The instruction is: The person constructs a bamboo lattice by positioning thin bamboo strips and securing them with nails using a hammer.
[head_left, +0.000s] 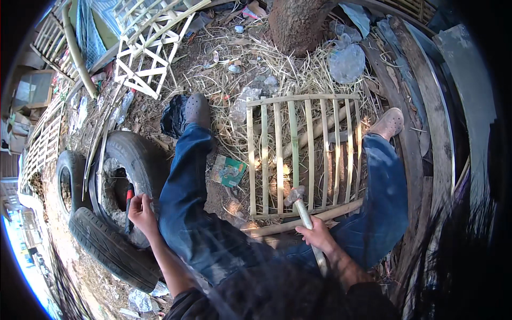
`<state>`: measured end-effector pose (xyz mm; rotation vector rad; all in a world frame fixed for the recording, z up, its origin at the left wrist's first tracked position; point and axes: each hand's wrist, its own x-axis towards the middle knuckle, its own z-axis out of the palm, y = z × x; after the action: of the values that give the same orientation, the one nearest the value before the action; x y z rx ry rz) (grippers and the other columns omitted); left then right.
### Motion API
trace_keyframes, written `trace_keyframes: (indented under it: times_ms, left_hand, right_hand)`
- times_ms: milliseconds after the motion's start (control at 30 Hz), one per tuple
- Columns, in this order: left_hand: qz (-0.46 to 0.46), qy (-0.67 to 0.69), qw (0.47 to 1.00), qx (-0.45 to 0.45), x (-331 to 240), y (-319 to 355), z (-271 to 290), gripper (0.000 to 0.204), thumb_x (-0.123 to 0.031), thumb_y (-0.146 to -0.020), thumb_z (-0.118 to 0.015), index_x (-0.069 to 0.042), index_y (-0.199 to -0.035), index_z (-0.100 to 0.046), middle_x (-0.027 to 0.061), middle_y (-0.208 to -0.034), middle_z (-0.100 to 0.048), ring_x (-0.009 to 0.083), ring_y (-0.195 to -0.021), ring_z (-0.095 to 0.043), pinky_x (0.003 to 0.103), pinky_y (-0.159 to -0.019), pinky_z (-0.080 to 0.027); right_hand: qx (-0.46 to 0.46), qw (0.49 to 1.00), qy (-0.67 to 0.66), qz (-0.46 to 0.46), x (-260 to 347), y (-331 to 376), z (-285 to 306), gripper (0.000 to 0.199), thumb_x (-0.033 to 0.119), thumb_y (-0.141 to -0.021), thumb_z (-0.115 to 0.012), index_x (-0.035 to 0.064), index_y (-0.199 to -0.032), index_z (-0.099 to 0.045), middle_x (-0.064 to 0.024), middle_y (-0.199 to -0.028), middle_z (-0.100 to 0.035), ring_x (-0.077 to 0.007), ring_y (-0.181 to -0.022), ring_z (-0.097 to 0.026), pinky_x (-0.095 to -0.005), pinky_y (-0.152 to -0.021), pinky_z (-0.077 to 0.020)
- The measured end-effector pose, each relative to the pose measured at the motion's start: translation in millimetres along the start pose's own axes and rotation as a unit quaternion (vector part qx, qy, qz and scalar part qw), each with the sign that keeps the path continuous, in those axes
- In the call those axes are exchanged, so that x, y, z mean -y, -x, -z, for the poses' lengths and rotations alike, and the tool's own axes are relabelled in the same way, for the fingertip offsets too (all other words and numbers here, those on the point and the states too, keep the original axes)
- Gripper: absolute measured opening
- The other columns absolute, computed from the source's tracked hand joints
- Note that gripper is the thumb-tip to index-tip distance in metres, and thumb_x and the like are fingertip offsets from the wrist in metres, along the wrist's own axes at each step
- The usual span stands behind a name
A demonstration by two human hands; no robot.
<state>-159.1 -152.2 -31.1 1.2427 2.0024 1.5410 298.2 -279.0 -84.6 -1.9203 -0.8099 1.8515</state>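
Observation:
My right hand (pixel 317 234) is wrapped round the pale handle of a hammer (pixel 306 216). The hammer's head lies over the near edge of a bamboo slat frame (pixel 311 154), which is spread on the ground between my legs. Over by the tyres, my left hand (pixel 142 213) is closed in a pinch at thumb and forefinger; whatever it holds is too small to make out. Just beside those fingers a red and black tool handle (pixel 129 195) sticks up at the opening of an upright tyre (pixel 136 152). Whether the hand touches it I cannot tell.
A bamboo pole (pixel 298 220) runs under the frame's near edge. More tyres (pixel 109 250) lie at left. A green packet (pixel 229 170) is by my left leg. A tree trunk (pixel 298 24) stands ahead, weathered planks (pixel 432 106) line the right, and a white lattice (pixel 146 66) is far left.

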Motion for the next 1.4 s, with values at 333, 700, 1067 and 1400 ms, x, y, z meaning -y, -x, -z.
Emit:
trace_keyframes:
  times_ms: [333, 700, 1067, 1400]
  left_hand:
    - [-0.142, -0.271, 0.813, 0.495, -157.3, 41.9, -184.6, 0.039, -0.035, -0.093, -0.055, 0.001, -0.080, -0.052, 0.0145, -0.068, -0.058, 0.0345, -0.068, -0.060, 0.041, -0.065, -0.045]
    - [-0.035, -0.290, 0.878, 0.380, 84.5, 108.9, -274.0, 0.052, -0.028, -0.074, -0.080, 0.001, -0.099, -0.046, 0.0276, -0.099, -0.059, 0.0473, -0.089, -0.061, 0.052, -0.074, -0.052]
    - [0.060, -0.211, 0.859, 0.463, 93.2, 103.2, -274.1, 0.044, -0.022, -0.076, -0.076, 0.001, -0.099, -0.046, 0.0284, -0.080, -0.065, 0.0490, -0.082, -0.063, 0.054, -0.073, -0.051]
    - [0.044, -0.265, 0.836, 0.478, 107.7, 113.2, -282.7, 0.042, -0.013, -0.077, -0.070, 0.001, -0.106, -0.044, 0.0300, -0.089, -0.065, 0.0485, -0.088, -0.062, 0.054, -0.078, -0.051]
  right_hand:
    - [0.002, 1.000, -0.027, -0.002, 0.2, -6.1, 4.8, 0.024, 0.020, -0.082, -0.070, 0.0033, -0.086, -0.053, -0.0037, -0.060, -0.055, -0.0120, -0.044, -0.055, -0.0286, -0.041, -0.0437]
    - [-0.006, 0.999, -0.038, -0.016, -11.8, -19.3, 3.9, 0.025, 0.017, -0.083, -0.074, 0.0026, -0.088, -0.054, -0.0018, -0.060, -0.054, -0.0109, -0.043, -0.053, -0.0276, -0.040, -0.0429]
    - [0.018, 0.999, -0.027, -0.036, -12.1, -25.5, 1.0, 0.025, 0.017, -0.084, -0.073, 0.0020, -0.094, -0.055, -0.0009, -0.062, -0.055, -0.0102, -0.045, -0.053, -0.0275, -0.041, -0.0437]
    - [0.024, 0.999, -0.042, -0.022, -15.4, -26.4, 0.4, 0.026, 0.017, -0.083, -0.073, 0.0006, -0.094, -0.055, -0.0022, -0.063, -0.055, -0.0110, -0.046, -0.054, -0.0272, -0.042, -0.0433]
